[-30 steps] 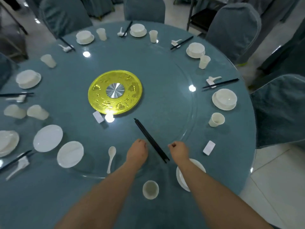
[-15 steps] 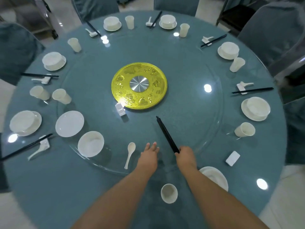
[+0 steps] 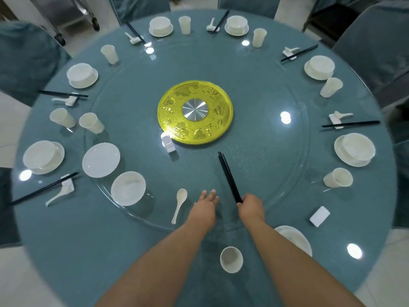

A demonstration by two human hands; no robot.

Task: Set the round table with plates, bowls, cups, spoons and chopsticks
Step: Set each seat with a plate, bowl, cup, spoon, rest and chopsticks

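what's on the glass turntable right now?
On the turntable: gold disc, small white device, plate, bowl, spoon, black chopsticks gripped by the right hand. Left hand rests open on it. Anything beneath the hands is hidden.

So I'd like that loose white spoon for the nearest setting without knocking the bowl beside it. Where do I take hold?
Take the spoon by its slim handle, the end nearest you, coming from the near edge of the table. The handle points back toward you and lies flat on the glass turntable, so pinching its sides with the fingers should work, and the bowl sits farther left.
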